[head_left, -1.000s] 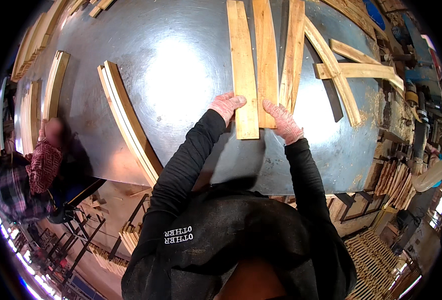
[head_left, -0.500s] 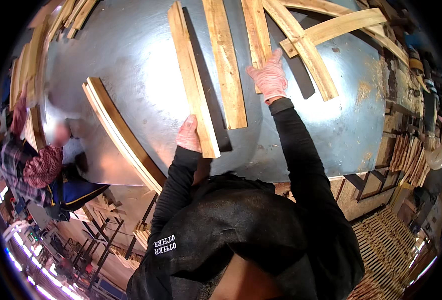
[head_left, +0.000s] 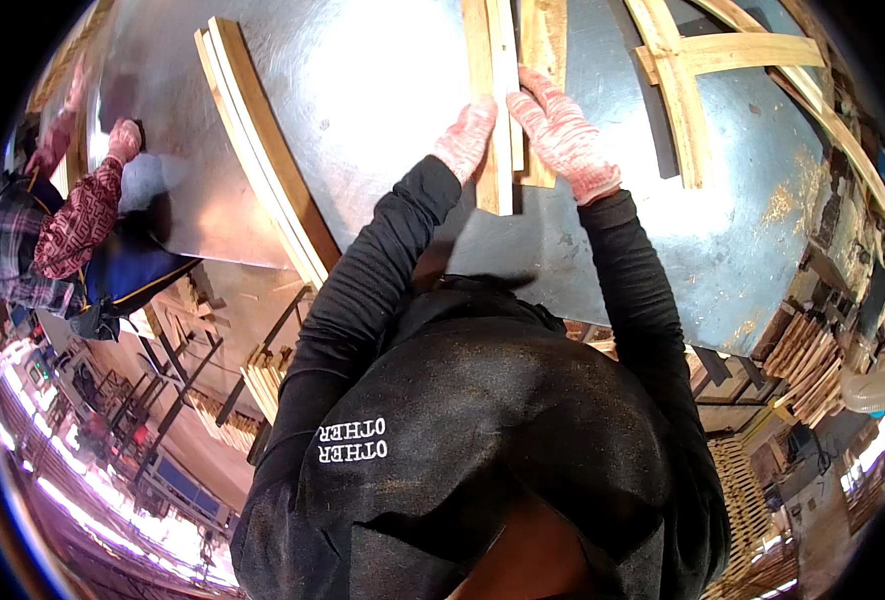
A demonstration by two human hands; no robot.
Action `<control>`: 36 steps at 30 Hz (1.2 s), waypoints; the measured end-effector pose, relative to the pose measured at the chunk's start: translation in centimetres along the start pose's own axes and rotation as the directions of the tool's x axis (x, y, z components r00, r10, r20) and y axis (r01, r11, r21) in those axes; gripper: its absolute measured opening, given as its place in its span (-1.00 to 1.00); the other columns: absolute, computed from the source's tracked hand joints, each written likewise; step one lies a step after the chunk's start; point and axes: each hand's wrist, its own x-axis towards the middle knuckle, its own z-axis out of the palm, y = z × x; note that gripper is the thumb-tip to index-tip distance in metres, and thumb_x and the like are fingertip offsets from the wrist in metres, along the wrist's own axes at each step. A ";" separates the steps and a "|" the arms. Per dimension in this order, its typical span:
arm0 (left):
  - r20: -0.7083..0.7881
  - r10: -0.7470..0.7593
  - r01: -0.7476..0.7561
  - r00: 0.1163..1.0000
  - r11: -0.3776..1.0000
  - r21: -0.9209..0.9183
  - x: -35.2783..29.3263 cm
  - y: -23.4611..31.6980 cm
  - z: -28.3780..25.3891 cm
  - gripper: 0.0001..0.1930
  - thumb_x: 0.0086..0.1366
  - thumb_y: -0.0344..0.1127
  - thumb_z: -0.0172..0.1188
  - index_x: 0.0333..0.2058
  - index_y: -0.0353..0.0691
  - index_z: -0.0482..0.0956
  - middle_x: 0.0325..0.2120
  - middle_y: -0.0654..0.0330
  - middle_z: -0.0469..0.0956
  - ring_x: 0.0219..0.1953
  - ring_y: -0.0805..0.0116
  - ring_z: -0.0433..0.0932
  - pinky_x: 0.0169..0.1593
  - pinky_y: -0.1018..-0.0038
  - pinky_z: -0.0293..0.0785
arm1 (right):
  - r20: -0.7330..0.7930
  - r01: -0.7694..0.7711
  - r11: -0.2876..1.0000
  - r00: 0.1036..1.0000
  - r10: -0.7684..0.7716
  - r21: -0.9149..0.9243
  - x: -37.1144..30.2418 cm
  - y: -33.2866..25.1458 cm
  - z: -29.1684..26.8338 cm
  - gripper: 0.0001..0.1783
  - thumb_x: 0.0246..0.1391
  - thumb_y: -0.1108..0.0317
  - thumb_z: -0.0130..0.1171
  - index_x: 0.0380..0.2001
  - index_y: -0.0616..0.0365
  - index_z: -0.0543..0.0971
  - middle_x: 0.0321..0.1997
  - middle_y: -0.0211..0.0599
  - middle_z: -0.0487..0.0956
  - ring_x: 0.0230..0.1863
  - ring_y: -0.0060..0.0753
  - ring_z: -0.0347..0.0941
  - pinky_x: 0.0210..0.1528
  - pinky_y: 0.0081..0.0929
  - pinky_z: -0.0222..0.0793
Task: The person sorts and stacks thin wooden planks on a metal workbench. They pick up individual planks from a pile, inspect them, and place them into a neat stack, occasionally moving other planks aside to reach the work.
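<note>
Held at the upper centre of the frame, over the smooth metal counter: narrow wooden strips, side by side and apparently on edge, running out past the top edge of the frame. Closed on the near part of the strips from the left: the gloved left hand. Set against the strips from the right, fingers lightly bent: the gloved right hand; cannot tell whether wrapped around or merely pressing. Just to the right, partly covered by the right hand in this view: a wider board. Looks light for two hands, stiff along the length, dry, and likely prone to slide against neighbouring wood and on the smooth counter. Hardly fragile, but perhaps splintery along the edges. Best taken across both outer faces, nearer mid-length than the near end, to keep from tipping. Cannot make out any box or bin with contents; shows loose groups of wood instead: a long bundle at upper left, crossed curved pieces at upper right, reddish sticks at right, and a slatted pile at lower right.
</note>
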 end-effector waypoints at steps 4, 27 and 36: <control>0.075 -0.122 0.108 0.990 0.980 0.166 -2.1 4.3 2.9 -0.65 0.22 -0.22 0.29 -0.05 -0.12 0.45 -0.36 0.30 0.58 -0.34 0.48 0.58 -0.37 0.49 0.56 | 0.070 0.066 0.982 0.994 -0.080 0.177 0.5 3.5 -0.3 -0.50 0.28 0.24 0.02 0.23 0.19 0.35 0.20 -0.09 0.45 0.25 -0.17 0.34 0.29 -0.39 0.25; 0.549 0.411 -0.113 0.728 -0.718 0.687 -9.2 25.5 -7.1 -0.25 -0.12 -0.06 0.50 0.08 -0.12 0.43 -0.21 0.19 0.63 -0.20 0.27 0.65 -0.16 0.29 0.58 | -0.417 0.109 0.957 0.909 0.014 0.269 1.1 -3.1 -17.7 -0.30 0.20 0.05 0.18 0.30 0.14 0.26 0.25 -0.04 0.41 0.21 -0.24 0.39 0.29 -0.39 0.24; -0.612 0.563 0.779 0.556 -0.096 0.620 -11.2 18.7 -23.0 -0.42 0.15 0.12 0.25 0.03 -0.05 0.32 0.00 0.09 0.52 0.01 -0.04 0.52 -0.01 0.02 0.44 | -0.377 -0.395 0.709 0.906 0.194 -0.584 0.5 4.4 -3.8 0.10 -0.08 -0.04 0.32 0.39 0.17 -0.01 0.23 0.20 0.31 0.24 0.19 0.27 0.25 -0.18 0.26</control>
